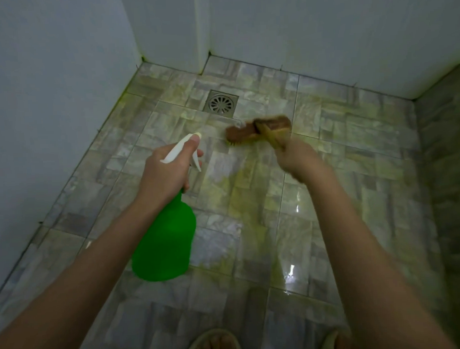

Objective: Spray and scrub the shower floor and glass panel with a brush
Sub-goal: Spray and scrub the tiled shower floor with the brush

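My left hand (165, 174) grips the white trigger head of a green spray bottle (164, 245), its nozzle aimed forward over the tiled shower floor (328, 149). My right hand (299, 158), blurred by motion, holds the handle of a brown wooden scrub brush (244, 132). The brush head lies bristles-down on the wet floor, just in front of the square metal drain (221, 104). No glass panel can be made out.
White walls (61, 76) close the floor on the left and at the back. A tiled wall or ledge (450, 164) rises on the right. My feet in sandals (215, 346) stand at the bottom edge. Yellowish stains and wet glints cover the tiles.
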Demonstrator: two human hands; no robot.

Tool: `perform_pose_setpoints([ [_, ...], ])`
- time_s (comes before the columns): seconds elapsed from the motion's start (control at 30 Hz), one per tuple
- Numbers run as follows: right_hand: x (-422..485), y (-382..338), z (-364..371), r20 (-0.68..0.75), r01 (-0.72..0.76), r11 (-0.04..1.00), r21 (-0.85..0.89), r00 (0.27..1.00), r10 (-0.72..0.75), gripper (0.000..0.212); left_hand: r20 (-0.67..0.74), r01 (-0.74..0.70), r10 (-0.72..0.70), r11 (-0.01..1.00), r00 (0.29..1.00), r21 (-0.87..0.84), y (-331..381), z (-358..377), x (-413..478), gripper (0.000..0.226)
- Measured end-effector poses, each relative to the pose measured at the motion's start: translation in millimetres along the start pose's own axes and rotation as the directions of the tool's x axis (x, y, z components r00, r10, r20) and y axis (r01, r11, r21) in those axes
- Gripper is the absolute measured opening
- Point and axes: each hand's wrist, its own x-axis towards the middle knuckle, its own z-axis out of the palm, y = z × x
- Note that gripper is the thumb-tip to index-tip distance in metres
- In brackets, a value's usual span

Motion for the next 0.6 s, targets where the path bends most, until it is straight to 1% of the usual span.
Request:
perform_pose_setpoints([
  [0.07, -47.1, 23.8, 10.6, 0.003, -0.035, 0.998, 0.053, 0.999, 0.035, 0.045, 0.010, 0.010, -0.010, 1.000, 1.000, 0.023, 0.2, 4.5, -3.7, 0.043],
  [0.1, -50.8, 26.4, 12.5, -0.007, -0.053, 0.997, 0.064, 0.999, 0.053, 0.047, 0.013, 0.012, -0.012, 0.999, 1.000, 0.036, 0.3, 7.0, -5.9, 0.043],
  [0.13, -39.9, 24.0, 9.8, -0.022, -0.055, 0.997, 0.051, 0.998, 0.056, 0.047, 0.017, 0.010, -0.011, 0.999, 1.000, 0.050, 0.7, 9.4, -8.6, 0.043],
  [0.2, 1.2, 15.5, -2.1, -0.024, -0.052, 0.999, 0.006, 0.998, 0.053, 0.040, 0.028, -0.010, 0.008, 0.998, 1.000, 0.069, 2.4, 12.7, -14.1, 0.045],
  [0.23, 16.6, 12.0, -9.4, -0.024, -0.056, 0.998, 0.008, 0.998, 0.057, 0.035, 0.030, -0.015, 0.013, 0.997, 0.999, 0.074, 3.3, 13.8, -16.5, 0.046],
  [0.3, 24.5, 10.0, -18.5, -0.023, -0.065, 0.997, 0.036, 0.998, 0.066, 0.033, 0.022, -0.018, 0.017, 0.997, 1.000, 0.070, 4.6, 13.7, -16.8, 0.047],
  [0.4, -28.5, 34.1, -8.0, 0.027, -0.042, 0.999, 0.019, 0.999, 0.042, 0.040, 0.022, -0.017, 0.016, 0.998, 1.000, 0.060, 5.0, 13.4, -14.8, 0.047],
  [0.47, -77.7, 46.8, 9.3, 0.072, -0.064, 0.996, 0.068, 0.996, 0.059, 0.045, 0.025, -0.004, 0.003, 0.998, 1.000, 0.062, 3.4, 13.9, -13.9, 0.046],
  [0.5, -87.5, 46.4, 15.7, 0.079, -0.078, 0.992, 0.095, 0.994, 0.071, 0.046, 0.024, 0.001, -0.002, 0.998, 1.000, 0.062, 2.6, 14.5, -13.2, 0.046],
  [0.6, -41.8, 26.3, 17.9, -0.004, -0.017, 0.998, 0.068, 1.000, 0.017, 0.049, 0.024, 0.001, -0.002, 0.998, 1.000, 0.056, 2.4, 14.6, -13.0, 0.046],
])
